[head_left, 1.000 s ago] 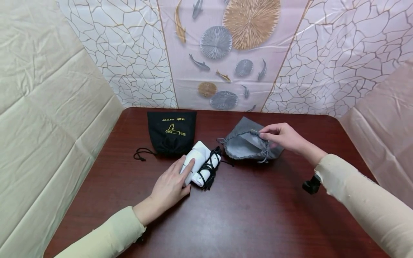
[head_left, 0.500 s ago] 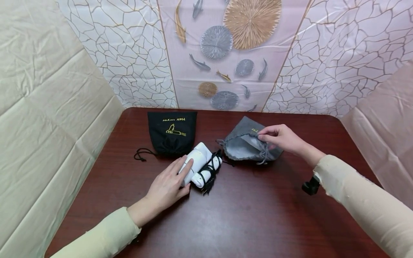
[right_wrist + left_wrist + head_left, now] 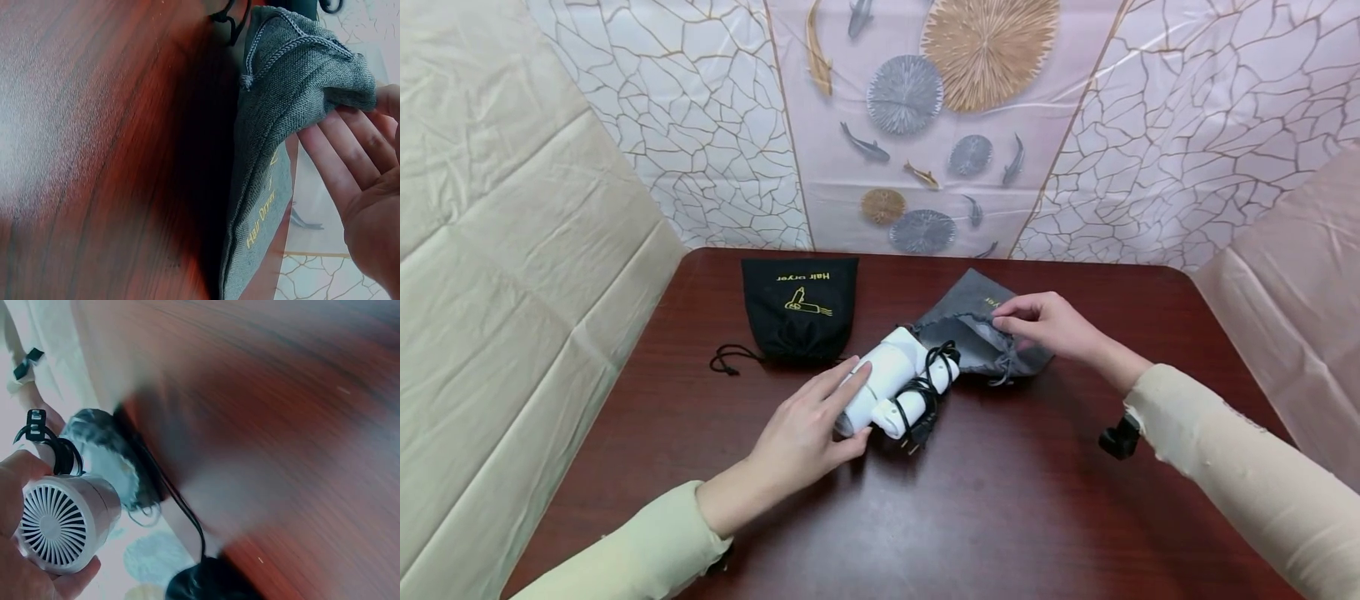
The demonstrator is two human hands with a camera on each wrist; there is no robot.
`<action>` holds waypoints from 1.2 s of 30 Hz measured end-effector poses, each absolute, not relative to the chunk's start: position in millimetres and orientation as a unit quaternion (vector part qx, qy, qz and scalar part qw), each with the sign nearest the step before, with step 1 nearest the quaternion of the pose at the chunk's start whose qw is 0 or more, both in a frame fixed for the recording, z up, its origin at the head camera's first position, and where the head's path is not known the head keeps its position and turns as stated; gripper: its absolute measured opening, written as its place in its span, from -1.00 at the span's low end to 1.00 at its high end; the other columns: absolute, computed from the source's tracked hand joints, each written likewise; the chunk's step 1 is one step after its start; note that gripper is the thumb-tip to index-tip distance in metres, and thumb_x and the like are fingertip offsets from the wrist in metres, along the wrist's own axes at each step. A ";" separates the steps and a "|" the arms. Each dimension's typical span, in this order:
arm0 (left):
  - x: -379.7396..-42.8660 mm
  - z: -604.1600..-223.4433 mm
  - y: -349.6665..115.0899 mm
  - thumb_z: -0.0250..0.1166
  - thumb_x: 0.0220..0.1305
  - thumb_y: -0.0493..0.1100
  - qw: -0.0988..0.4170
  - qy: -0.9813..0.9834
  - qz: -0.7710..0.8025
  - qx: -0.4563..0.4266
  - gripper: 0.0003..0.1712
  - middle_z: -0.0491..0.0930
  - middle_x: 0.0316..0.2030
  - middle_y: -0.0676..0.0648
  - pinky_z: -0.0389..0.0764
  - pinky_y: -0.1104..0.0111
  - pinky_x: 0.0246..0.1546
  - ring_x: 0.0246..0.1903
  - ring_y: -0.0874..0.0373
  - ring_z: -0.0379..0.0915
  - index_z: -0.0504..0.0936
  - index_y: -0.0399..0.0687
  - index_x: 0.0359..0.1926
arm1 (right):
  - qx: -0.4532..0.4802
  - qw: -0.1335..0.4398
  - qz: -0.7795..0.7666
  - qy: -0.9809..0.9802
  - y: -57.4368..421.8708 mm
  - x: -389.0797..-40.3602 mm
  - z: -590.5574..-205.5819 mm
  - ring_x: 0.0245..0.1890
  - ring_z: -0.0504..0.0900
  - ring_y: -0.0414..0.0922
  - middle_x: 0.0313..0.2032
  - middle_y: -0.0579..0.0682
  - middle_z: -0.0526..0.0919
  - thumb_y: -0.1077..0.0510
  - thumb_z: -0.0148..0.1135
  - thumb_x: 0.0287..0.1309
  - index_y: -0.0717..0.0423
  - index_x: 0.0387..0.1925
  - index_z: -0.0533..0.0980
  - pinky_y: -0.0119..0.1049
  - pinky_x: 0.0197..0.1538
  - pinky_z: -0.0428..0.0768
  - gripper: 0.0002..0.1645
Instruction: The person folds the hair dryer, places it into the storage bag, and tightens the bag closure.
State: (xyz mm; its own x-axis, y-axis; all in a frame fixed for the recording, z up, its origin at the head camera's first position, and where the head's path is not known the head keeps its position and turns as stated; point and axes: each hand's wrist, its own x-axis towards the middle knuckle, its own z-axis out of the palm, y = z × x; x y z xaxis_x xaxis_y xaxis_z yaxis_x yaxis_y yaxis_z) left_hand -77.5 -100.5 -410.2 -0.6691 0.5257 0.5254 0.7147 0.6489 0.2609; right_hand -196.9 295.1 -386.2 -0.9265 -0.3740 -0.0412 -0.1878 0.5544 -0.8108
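Observation:
My left hand (image 3: 808, 429) grips the rear end of a white folded hair dryer (image 3: 891, 367), thumb on one side and fingers on the other. Its black cord (image 3: 931, 387) is wound round the folded handle, with the plug prongs hanging at the near side. In the left wrist view the dryer's round vent grille (image 3: 53, 525) faces the camera. My right hand (image 3: 1048, 321) pinches the upper rim of a grey drawstring bag (image 3: 970, 292), whose mouth gapes toward the dryer. The dryer's front end overlaps the bag's mouth in the head view. Yellow "Hair Dryer" lettering (image 3: 261, 219) shows on the bag.
A black drawstring pouch (image 3: 801, 308) with a yellow hair dryer print lies at the back left, its cord (image 3: 726, 358) trailing left. Everything rests on a dark red wooden table (image 3: 970, 517), with patterned cloth (image 3: 722, 117) hanging behind and plain cloth at the sides.
The left hand has lifted the hair dryer and carried it right, up to the grey bag's mouth. The right hand keeps its pinch on the bag's rim and has shifted slightly left.

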 end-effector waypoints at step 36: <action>-115.9 -430.5 -46.8 0.55 0.19 -0.09 0.135 -0.874 -0.340 -0.320 -0.23 0.63 0.30 -0.29 0.66 -0.01 0.21 0.28 -0.15 0.61 0.59 -0.24 0.40 | -0.264 -0.010 -0.313 0.912 282.6 -171.5 -386.9 -0.35 0.69 -0.27 -0.15 -0.08 0.85 0.24 0.41 0.39 0.02 -0.08 0.82 -0.38 -0.23 0.63 -0.84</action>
